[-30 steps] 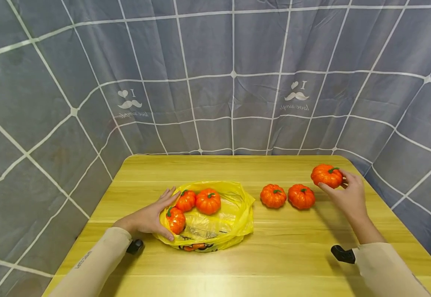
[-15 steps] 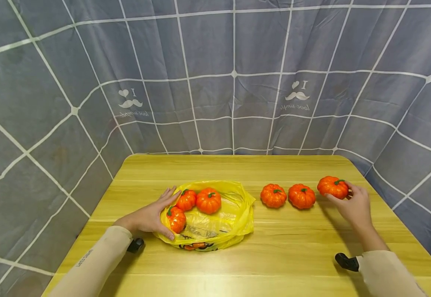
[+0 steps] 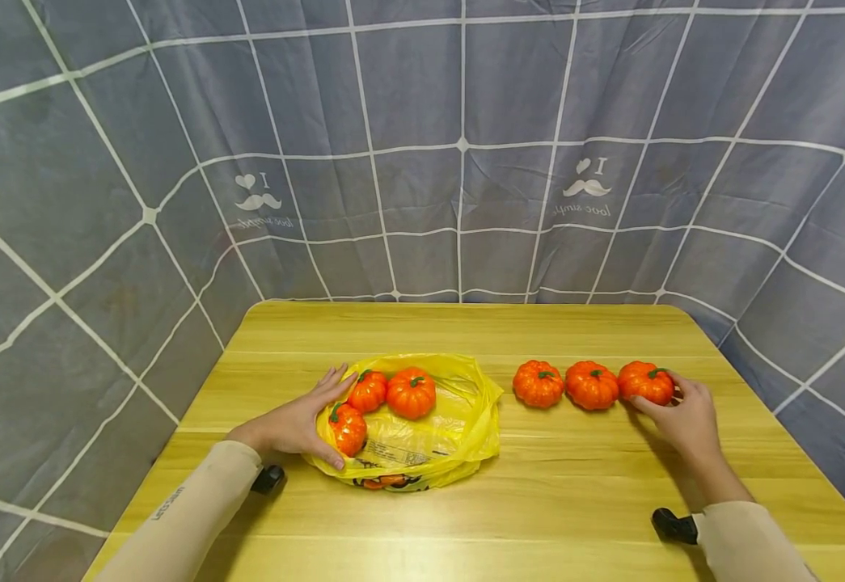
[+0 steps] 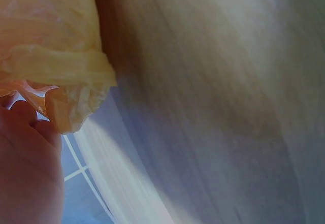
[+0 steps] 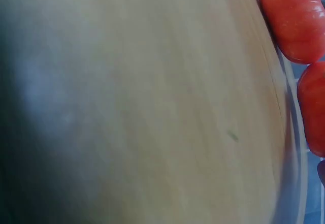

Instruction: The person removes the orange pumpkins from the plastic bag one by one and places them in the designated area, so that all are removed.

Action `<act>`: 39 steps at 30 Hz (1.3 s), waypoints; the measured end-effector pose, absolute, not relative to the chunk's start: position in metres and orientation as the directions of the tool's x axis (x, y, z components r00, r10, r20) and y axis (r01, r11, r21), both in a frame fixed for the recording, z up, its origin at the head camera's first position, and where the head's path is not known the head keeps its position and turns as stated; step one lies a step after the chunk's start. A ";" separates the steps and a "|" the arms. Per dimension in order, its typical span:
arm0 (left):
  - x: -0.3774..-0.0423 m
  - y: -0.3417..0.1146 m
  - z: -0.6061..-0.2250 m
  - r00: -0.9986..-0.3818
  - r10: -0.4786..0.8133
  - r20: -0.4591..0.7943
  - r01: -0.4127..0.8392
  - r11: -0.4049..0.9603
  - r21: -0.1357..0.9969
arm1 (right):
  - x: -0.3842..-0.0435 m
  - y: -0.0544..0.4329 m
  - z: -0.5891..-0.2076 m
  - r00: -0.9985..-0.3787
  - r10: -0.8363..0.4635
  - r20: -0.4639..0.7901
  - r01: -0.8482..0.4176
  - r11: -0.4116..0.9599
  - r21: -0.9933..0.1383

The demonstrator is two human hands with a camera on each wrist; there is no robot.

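My left hand (image 3: 298, 422) holds the left rim of a yellow plastic bag (image 3: 458, 440), thumb at the near side and fingers at the far side. The left wrist view shows the bag's folded rim (image 4: 56, 64) beside the hand. Inside the bag sit three small orange pumpkins with green stems: one near (image 3: 348, 430), one far left (image 3: 368, 393), one further right (image 3: 411, 394). At the right, my right hand (image 3: 687, 416) grips another pumpkin (image 3: 644, 382) at tabletop level, at the end of a row beside a middle pumpkin (image 3: 592, 385) and a left pumpkin (image 3: 538, 384).
The wooden table (image 3: 538, 517) has rounded far corners. A grey curtain (image 3: 422, 194) with white grid lines hangs behind it and along both sides. Two pumpkins (image 5: 294, 21) show at the right edge of the right wrist view.
My right hand has lowered the pumpkin it grips from above the table to the row's right end, beside the middle one. The left hand and the bag have stayed in place.
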State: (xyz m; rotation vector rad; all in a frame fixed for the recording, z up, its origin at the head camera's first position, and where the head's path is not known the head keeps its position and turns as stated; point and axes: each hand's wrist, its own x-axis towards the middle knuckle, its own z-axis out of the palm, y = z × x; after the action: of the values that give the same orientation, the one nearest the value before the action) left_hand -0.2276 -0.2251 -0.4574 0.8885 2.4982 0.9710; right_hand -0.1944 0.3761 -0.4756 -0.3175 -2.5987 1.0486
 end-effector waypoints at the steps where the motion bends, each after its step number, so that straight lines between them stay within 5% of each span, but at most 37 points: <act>1: -0.228 -0.225 -0.457 -0.757 0.650 -0.065 0.435 0.576 0.692 | -0.195 0.376 -0.476 -0.926 0.315 0.209 0.083 0.709 -0.700; 20: -0.226 -0.223 -0.457 -0.762 0.643 -0.084 0.416 0.584 0.697 | -0.190 0.375 -0.467 -0.960 0.259 0.111 0.115 0.719 -0.685; 39: -0.227 -0.225 -0.460 -0.763 0.641 -0.080 0.417 0.582 0.698 | -0.189 0.353 -0.417 -0.947 0.179 0.267 -0.045 0.749 -0.661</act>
State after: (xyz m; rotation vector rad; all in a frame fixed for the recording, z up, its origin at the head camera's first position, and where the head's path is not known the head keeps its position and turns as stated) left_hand -0.2272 -0.2249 -0.4597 0.8627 2.4921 0.9760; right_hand -0.1893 0.3528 -0.4166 -0.1040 -2.6349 1.0079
